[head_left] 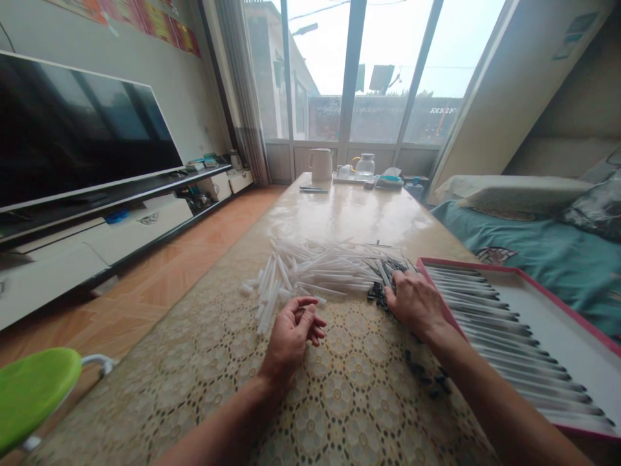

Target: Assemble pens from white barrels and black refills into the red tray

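My left hand (294, 333) hovers over the patterned tablecloth just in front of a heap of white translucent plastic tubes (323, 265). Its fingers are loosely curled and slightly apart, with nothing visible in them. At the right end of the heap, my right hand (414, 298) reaches down with bent fingers into a pile of thin dark pointed sticks (395, 264). One grey stick (385, 273) rises beside its fingertips, which appear closed on it; the palm side is hidden. Small black caps (376, 292) lie by its thumb, and more black caps (429, 375) are under my right forearm.
A pink-rimmed box (521, 275) at the right holds a row of capped, pen-like tubes (504, 336). At the table's far end stand a white pitcher (321, 165), a glass jug (365, 167) and a tissue pack (389, 178). A green stool (39, 395) is at the lower left.
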{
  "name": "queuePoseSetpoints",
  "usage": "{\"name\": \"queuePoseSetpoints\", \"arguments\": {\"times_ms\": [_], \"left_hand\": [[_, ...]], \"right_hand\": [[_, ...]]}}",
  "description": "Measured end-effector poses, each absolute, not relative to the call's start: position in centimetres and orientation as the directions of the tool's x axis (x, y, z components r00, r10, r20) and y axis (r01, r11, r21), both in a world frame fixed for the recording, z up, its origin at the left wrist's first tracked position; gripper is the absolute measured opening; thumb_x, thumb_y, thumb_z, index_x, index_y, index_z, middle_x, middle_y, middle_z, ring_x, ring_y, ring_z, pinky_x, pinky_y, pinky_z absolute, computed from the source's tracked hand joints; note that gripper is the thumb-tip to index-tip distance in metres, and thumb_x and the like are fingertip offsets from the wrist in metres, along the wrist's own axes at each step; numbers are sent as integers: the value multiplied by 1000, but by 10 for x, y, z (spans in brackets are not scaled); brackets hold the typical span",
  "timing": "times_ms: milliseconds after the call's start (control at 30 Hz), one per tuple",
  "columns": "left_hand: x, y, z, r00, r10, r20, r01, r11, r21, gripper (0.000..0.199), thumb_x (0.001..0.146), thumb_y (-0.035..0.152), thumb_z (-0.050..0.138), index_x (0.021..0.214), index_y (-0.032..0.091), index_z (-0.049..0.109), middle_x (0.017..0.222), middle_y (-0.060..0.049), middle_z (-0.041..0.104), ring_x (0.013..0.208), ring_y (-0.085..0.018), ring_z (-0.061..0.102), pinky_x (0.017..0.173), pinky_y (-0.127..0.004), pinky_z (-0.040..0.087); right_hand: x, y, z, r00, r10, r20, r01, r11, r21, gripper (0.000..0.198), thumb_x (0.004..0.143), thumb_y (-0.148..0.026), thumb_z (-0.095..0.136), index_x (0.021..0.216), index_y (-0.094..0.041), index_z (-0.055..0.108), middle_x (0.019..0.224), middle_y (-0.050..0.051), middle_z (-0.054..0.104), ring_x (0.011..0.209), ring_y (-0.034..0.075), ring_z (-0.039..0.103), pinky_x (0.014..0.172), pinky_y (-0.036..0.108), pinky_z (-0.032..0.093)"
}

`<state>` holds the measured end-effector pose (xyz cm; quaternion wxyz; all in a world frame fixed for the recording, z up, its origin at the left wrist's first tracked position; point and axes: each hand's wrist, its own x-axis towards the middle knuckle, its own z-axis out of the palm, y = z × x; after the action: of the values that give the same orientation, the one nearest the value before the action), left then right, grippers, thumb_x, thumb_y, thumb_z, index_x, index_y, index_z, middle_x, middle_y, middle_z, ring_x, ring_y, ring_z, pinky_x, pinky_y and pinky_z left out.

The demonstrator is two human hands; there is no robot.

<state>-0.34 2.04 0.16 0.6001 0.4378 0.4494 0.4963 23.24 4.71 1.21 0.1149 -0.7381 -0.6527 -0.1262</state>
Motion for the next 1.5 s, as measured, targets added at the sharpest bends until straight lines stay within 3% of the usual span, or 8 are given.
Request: {"name": "queuePoseSetpoints", "arguments": {"times_ms": [300,400,567,733,867,1033,1233,1500], "left_hand": [[-4,22,-2,188,981,-56,-168,88,982,25,77,34,63,89,12,59,65,-3,64,51,-11,58,46,-21,43],[-2,20,-4,282,958,-53,-219,118,969,27,76,34,66,89,11,62,70,-6,66,57,-12,61,51,-23,47],[1,17,-4,440,883,-162,-361,340,868,37,71,28,72,102,13,62,83,-8,69,64,-13,64,58,-23,50],[-3,19,-4,403,887,-226,-464,411,785,20,74,22,70,88,8,66,74,-6,69,63,-10,64,59,-19,51],[-3,20,-1,310,910,-276,-519,405,753,10,82,18,60,83,9,63,69,-6,69,63,-12,66,59,-20,52],[-1,17,3,268,921,-283,-551,388,739,7,88,14,50,84,13,55,70,-7,70,65,-15,69,61,-24,55],[-2,18,3,263,925,-274,-551,377,744,9,90,17,45,86,12,52,72,-9,70,65,-15,69,62,-23,55],[-1,17,6,230,926,-298,-538,376,754,2,88,12,49,88,13,51,71,-8,69,64,-14,69,61,-22,55]], "right_hand": [[236,40,14,188,931,311,982,-184,-42,19,83,-29,48,76,-16,60,77,11,66,71,22,61,56,30,38],[227,27,23,71,949,309,988,-24,-154,15,85,-26,46,81,-18,58,78,7,65,70,18,60,57,27,38],[186,2,29,-238,923,303,835,353,-422,11,87,-21,48,81,-19,57,78,3,61,71,14,56,64,26,40],[177,1,26,-276,905,325,755,413,-509,15,89,-27,49,82,-20,61,78,2,60,74,14,55,68,26,41],[209,10,19,-26,921,389,927,168,-336,14,86,-21,48,84,-18,62,81,6,60,79,19,55,72,31,40],[240,14,4,104,908,407,995,-94,-44,9,79,-25,56,81,-19,61,84,8,61,88,27,53,74,37,38],[242,17,-2,124,921,369,989,-146,33,18,79,-36,55,76,-19,58,79,9,61,84,27,54,71,35,37],[244,17,-8,151,920,362,987,-162,1,13,82,-27,51,72,-19,54,77,7,61,77,22,57,66,30,37]]}}
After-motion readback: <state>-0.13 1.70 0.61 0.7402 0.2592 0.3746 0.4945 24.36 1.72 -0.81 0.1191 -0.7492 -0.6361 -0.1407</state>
